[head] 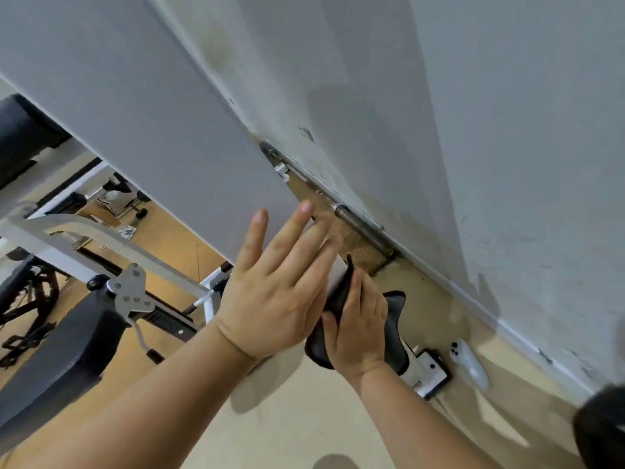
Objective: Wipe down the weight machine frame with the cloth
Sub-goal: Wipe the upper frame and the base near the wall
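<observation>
Wiping is proceeding. Right hand [358,330] is gripping the dark cloth [394,319] around the white frame post [427,368]. Left hand [277,292], fingers straight, is bracing against the grey panel [152,130]. Judged next: sliding the cloth along the post.

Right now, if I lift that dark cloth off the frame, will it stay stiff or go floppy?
Probably floppy: the dark cloth wraps and folds around the white frame post under your right hand. Likely light, since the fingers alone bunch it. It should drape, not roll.
</observation>
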